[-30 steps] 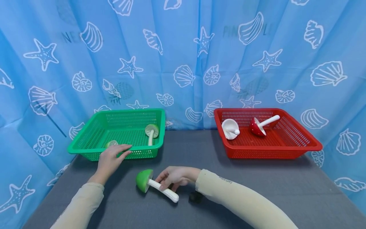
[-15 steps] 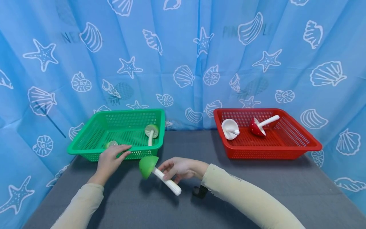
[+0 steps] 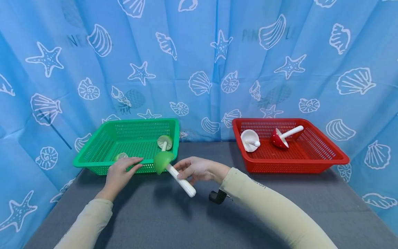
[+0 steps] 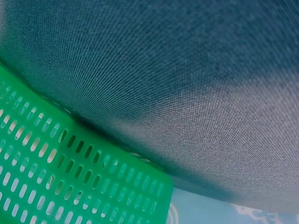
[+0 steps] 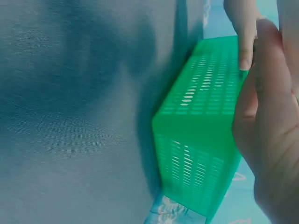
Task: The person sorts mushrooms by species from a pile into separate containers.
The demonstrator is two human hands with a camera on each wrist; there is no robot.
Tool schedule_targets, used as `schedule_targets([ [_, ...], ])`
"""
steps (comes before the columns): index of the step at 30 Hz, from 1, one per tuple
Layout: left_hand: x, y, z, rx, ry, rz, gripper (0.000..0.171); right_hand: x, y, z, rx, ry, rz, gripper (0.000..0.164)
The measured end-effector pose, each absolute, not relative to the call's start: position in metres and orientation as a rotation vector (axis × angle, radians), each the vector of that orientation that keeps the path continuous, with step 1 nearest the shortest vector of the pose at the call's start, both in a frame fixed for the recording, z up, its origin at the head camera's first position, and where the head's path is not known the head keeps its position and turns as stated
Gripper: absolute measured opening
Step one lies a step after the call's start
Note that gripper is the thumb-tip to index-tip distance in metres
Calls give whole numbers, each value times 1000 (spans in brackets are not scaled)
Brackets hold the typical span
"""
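Observation:
In the head view my right hand [image 3: 199, 169] pinches the white stem of a green-capped toy mushroom [image 3: 163, 162], held in the air just before the green basket [image 3: 93, 159]. Its cap points left toward the basket's front wall and the stem slants down to the right. My left hand [image 3: 119, 174] grips the front rim of that basket, thumb on the outside. Two more green-capped mushrooms lie inside: one mushroom [image 3: 164, 141] at the right, another mushroom [image 3: 121, 156] partly hidden behind my left hand. The right wrist view shows my right hand [image 5: 273, 121] but hides the mushroom.
On the right stands a red basket [image 3: 292, 166] with a red-capped mushroom [image 3: 281, 138] and a mushroom showing its white underside [image 3: 250, 140]. Both baskets rest on a grey cloth-covered table [image 3: 205, 221]. Behind hangs a blue shell-patterned curtain [image 3: 199, 52].
My right hand has lifted the green-capped mushroom off the table and carried it forward toward the green basket. The left hand has stayed at the rim.

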State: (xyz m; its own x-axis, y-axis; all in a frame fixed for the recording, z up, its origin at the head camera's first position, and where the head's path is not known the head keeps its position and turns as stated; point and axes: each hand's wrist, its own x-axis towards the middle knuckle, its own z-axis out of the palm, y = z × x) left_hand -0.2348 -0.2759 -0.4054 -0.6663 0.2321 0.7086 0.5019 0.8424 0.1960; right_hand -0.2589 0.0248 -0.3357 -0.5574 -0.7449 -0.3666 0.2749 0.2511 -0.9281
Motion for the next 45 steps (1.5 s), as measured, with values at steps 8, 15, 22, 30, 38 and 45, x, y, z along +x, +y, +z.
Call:
schedule_targets([
  [8,-236,-277,-405,-540,-2300,-509,34,-271,12,-318,-396,1687,-1534,46],
  [15,-235,-278,-405,-528,-2315,-512,35,-279,-5,-309,-337,1705,-1627,49],
  [22,-235,-278,-404,-520,-2334,-509,34,-289,-26,-306,-253,1717,-1730,47],
  [30,-237,-275,-403,-542,-2310,-519,34,-304,-40,-304,-125,1770,-1799,45],
  [38,-238,-274,-402,-516,-2333,-534,32,-313,-47,-305,-86,1815,-1848,40],
  [45,-235,-277,-406,-495,-2346,-544,32,-315,-65,-315,-52,1916,-1850,35],
])
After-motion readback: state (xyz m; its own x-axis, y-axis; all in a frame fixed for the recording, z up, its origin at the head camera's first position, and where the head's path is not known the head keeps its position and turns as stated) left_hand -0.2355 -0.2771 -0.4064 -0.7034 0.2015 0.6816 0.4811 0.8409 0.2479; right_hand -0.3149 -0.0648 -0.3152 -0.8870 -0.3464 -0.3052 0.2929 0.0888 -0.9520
